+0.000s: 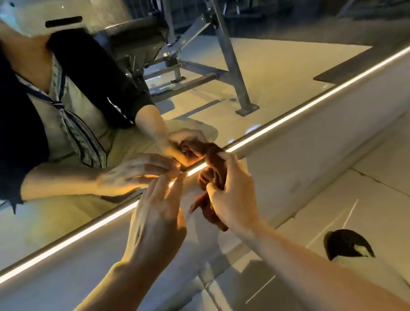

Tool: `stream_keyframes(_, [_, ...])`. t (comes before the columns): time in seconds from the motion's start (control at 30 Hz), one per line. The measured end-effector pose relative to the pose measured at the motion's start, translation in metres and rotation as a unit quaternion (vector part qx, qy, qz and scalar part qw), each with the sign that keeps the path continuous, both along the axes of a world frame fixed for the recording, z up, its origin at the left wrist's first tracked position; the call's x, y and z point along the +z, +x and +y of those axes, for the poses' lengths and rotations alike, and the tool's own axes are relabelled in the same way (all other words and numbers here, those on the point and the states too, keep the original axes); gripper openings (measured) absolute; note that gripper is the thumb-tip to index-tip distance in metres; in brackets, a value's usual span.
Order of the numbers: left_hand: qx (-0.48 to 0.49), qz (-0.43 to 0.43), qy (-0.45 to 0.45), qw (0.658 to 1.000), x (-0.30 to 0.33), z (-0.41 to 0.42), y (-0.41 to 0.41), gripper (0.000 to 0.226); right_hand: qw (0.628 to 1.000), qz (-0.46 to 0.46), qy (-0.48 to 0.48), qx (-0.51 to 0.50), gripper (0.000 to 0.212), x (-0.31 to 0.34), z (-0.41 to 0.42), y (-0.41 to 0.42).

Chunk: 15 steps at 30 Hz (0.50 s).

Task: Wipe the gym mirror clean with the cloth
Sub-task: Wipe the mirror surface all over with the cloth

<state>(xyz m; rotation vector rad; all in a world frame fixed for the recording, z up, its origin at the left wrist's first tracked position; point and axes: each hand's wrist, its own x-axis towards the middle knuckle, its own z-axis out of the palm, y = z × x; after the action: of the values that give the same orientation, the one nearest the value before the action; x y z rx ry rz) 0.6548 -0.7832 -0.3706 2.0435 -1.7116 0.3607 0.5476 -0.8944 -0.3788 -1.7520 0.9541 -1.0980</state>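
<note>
While my right hand (235,199) has the cloth (212,181) bunched up in its grip, fingers curled tight around the rust-brown fabric, my left hand (154,218) is beside it w/ fingers spread and nothing in them. The left fingertips (175,180) reach up to the lit strip (58,245) that runs along the bottom edge of the mirror (278,67), touching or nearly so; can't tell which. The cloth sits right at that same edge: top part of the wad is against the strip and the glass just above it, rest hangs down below my right palm in front of the pale ledge (317,136) under the mirror. A loose end sticks out to the left, btwn my two hands.

In the glass I see the reflection of both hands meeting mine at the strip, plus dark sleeves, a light top and a striped scarf. Behind that, reflected, a metal gym frame (225,43) stands on a pale floor w/ dark mats around it.

Below my arms is the real floor (394,191), pale tiles w/ thin lines and a crack. A dark shoe tip (346,243) shows near my right forearm. The glow from the strip lights my fingers orange.
</note>
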Motion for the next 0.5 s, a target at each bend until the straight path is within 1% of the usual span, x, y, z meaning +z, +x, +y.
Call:
stream_keyframes(0.03, [0.005, -0.010, -0.027, 1.000, -0.005, 0.002, 0.004, 0.061, 0.999, 0.023, 0.005, 0.026, 0.047, 0.003, 0.009, -0.003])
stream_keyframes(0.07, [0.012, 0.001, -0.019, 1.000, -0.004, 0.009, 0.005, 0.061, 0.999, 0.024, 0.022, 0.029, 0.044, 0.007, 0.013, -0.005])
stream_keyframes(0.1, [0.003, 0.006, -0.015, 1.000, -0.008, 0.015, 0.010, 0.060, 1.000, 0.019, 0.013, -0.005, 0.040, 0.014, 0.012, -0.006])
stream_keyframes(0.17, [-0.003, 0.028, -0.029, 0.999, -0.008, 0.024, 0.016, 0.060, 0.993, 0.001, -0.032, -0.112, 0.034, 0.029, 0.001, -0.002])
stream_keyframes(0.23, [0.013, 0.050, -0.047, 0.998, -0.007, 0.030, 0.019, 0.064, 0.985, -0.014, -0.044, -0.168, 0.038, 0.043, -0.009, 0.009])
stream_keyframes(0.3, [0.030, 0.055, -0.055, 0.997, -0.007, 0.032, 0.019, 0.066, 0.984, 0.005, -0.044, -0.175, 0.043, 0.045, -0.001, 0.022])
stream_keyframes(0.4, [0.042, 0.076, -0.062, 0.994, -0.002, 0.034, 0.017, 0.065, 0.982, 0.055, -0.105, -0.148, 0.044, 0.021, 0.029, 0.033])
stream_keyframes(0.43, [0.045, 0.074, -0.065, 0.994, -0.003, 0.037, 0.017, 0.066, 0.983, 0.058, -0.123, -0.124, 0.045, 0.015, 0.043, 0.035])
stream_keyframes(0.5, [0.053, 0.065, -0.066, 0.994, -0.005, 0.043, 0.020, 0.069, 0.988, 0.036, -0.118, -0.089, 0.042, 0.013, 0.053, 0.039])
